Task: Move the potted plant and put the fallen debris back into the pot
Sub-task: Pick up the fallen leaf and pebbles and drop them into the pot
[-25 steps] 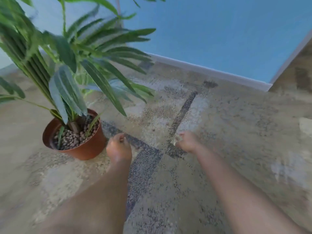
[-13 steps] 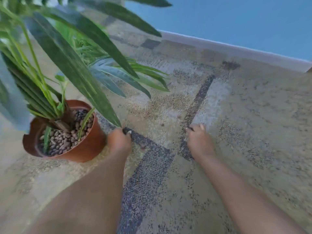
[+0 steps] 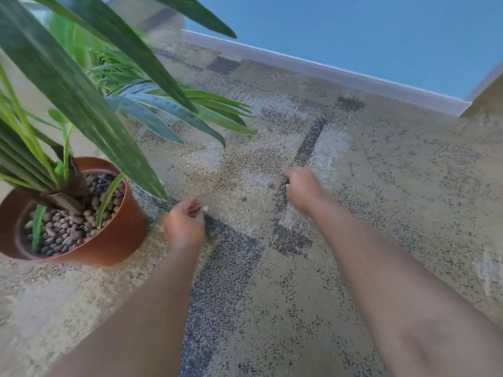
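Observation:
A terracotta pot (image 3: 117,240) stands on the carpet at the left, holding a green palm-like plant (image 3: 81,104) and filled with brown clay pebbles (image 3: 68,229). Two loose pebbles lie on the carpet, one (image 3: 243,198) between my hands and one (image 3: 270,184) just left of my right hand. My left hand (image 3: 185,227) is curled just right of the pot, with small bits pinched at its fingertips. My right hand (image 3: 299,189) is curled knuckles-up on the carpet. Whether it holds anything is hidden.
Beige carpet with dark stripes (image 3: 217,281) covers the floor. A white skirting board (image 3: 326,69) and a blue wall (image 3: 353,31) run along the far side. Long leaves (image 3: 190,115) overhang the carpet above my left hand.
My view has dropped closer to the floor. My right hand has curled from flat on the carpet into a closed shape. My left hand stays beside the pot.

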Demonstrator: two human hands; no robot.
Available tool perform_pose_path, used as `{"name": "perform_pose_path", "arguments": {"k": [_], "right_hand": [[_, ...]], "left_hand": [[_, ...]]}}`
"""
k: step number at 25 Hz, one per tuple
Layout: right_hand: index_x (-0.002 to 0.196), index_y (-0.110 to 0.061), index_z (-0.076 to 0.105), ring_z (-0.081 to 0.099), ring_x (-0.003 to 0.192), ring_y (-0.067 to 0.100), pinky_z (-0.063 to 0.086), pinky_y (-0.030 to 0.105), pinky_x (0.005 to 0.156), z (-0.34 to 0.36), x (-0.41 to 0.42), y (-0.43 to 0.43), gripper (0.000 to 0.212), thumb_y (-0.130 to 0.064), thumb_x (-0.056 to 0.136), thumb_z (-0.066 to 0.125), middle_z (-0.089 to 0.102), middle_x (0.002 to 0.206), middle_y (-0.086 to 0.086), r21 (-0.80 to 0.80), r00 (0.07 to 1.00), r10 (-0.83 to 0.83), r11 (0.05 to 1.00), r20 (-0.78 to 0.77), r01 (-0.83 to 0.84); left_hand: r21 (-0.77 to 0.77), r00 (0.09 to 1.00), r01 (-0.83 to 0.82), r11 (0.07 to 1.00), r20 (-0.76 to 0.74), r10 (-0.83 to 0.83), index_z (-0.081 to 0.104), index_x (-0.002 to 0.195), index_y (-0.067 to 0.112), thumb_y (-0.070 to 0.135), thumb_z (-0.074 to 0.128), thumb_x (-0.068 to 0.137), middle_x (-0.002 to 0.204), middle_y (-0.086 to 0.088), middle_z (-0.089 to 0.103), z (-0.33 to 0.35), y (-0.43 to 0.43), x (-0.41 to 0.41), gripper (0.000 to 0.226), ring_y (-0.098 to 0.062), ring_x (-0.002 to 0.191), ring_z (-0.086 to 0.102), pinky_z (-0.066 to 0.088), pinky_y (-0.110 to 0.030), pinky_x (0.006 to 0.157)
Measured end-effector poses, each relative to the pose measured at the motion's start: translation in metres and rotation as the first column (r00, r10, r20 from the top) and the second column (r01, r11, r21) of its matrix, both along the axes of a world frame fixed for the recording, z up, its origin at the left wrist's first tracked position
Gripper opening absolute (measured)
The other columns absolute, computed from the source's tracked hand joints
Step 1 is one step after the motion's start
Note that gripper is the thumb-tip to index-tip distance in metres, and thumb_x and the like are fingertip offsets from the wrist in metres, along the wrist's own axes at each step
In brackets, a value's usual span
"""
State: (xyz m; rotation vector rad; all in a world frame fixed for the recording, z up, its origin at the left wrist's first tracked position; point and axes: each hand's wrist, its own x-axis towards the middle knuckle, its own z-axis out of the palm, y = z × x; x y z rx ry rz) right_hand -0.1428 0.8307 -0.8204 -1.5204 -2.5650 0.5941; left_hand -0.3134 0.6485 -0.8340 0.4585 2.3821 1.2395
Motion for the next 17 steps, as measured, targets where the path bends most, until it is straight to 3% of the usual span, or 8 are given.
{"name": "perform_pose_path", "arguments": {"k": [4, 8, 10, 13, 15, 17], "right_hand": [[0.117, -0.001, 0.058, 0.053, 0.111, 0.037, 0.048, 0.043, 0.088, -0.003, -0.015, -0.007, 0.029, -0.001, 0.094, 0.04, 0.053, 0.125, 0.021, -0.011, 0.995, 0.007, 1.0, 0.098, -0.006], [0.124, -0.001, 0.056, 0.058, 0.107, 0.029, 0.052, 0.036, 0.09, -0.002, -0.03, -0.015, 0.032, 0.004, 0.093, 0.047, 0.053, 0.128, 0.02, 0.046, 0.997, -0.06, 0.997, -0.038, 0.062], [0.127, -0.005, 0.056, 0.056, 0.112, 0.027, 0.052, 0.036, 0.096, -0.005, -0.037, -0.021, 0.042, 0.01, 0.089, 0.051, 0.051, 0.133, 0.017, 0.063, 0.998, 0.027, 0.998, -0.051, -0.024], [0.098, -0.004, 0.063, 0.05, 0.086, 0.015, 0.05, 0.025, 0.072, -0.008, -0.042, -0.027, 0.013, 0.001, 0.089, 0.055, 0.055, 0.114, 0.012, -0.026, 0.999, 0.028, 0.999, 0.016, -0.028], [0.074, -0.006, 0.055, 0.044, 0.08, 0.013, 0.048, 0.022, 0.071, -0.008, -0.042, -0.03, 0.015, 0.003, 0.086, 0.057, 0.056, 0.108, 0.015, -0.042, 1.0, 0.01, 0.999, 0.002, -0.01], [0.075, -0.005, 0.056, 0.048, 0.081, 0.016, 0.05, 0.023, 0.071, -0.013, -0.045, -0.034, 0.016, 0.008, 0.085, 0.055, 0.06, 0.107, 0.016, -0.023, 0.999, 0.02, 1.0, -0.044, -0.021]], "left_hand": [[-0.027, 0.991, 0.127, 0.992, 0.055, -0.125, 0.065, 0.123, 0.018, 0.001, 0.064, 0.088, 0.093, 0.004, 0.068, 0.003, -0.018, 0.012, 0.039, -0.014, 0.064, 0.07, 0.049, -0.014, 0.043], [-0.118, 0.968, 0.234, 0.965, -0.066, -0.243, 0.065, 0.124, 0.015, -0.003, 0.062, 0.088, 0.105, 0.006, 0.067, 0.007, -0.034, 0.012, 0.04, -0.008, 0.068, 0.066, 0.05, -0.009, 0.048], [-0.268, 0.892, 0.392, 0.88, -0.125, -0.435, 0.059, 0.132, 0.017, 0.004, 0.062, 0.089, 0.12, 0.004, 0.064, 0.008, -0.041, 0.014, 0.045, -0.008, 0.084, 0.065, 0.058, -0.017, 0.067], [-0.391, 0.78, 0.485, 0.782, -0.21, -0.589, 0.059, 0.133, 0.015, 0.011, 0.063, 0.092, 0.132, -0.001, 0.061, 0.006, -0.038, 0.015, 0.042, -0.016, 0.106, 0.064, 0.054, -0.029, 0.095], [-0.439, 0.733, 0.47, 0.765, -0.288, -0.616, 0.063, 0.129, 0.014, 0.011, 0.064, 0.092, 0.131, -0.006, 0.063, 0.004, -0.032, 0.019, 0.037, -0.021, 0.114, 0.062, 0.049, -0.031, 0.103], [-0.464, 0.734, 0.425, 0.777, -0.326, -0.596, 0.064, 0.129, 0.016, 0.01, 0.064, 0.092, 0.131, -0.008, 0.065, -0.001, -0.031, 0.023, 0.037, -0.025, 0.12, 0.058, 0.046, -0.037, 0.106]]}}
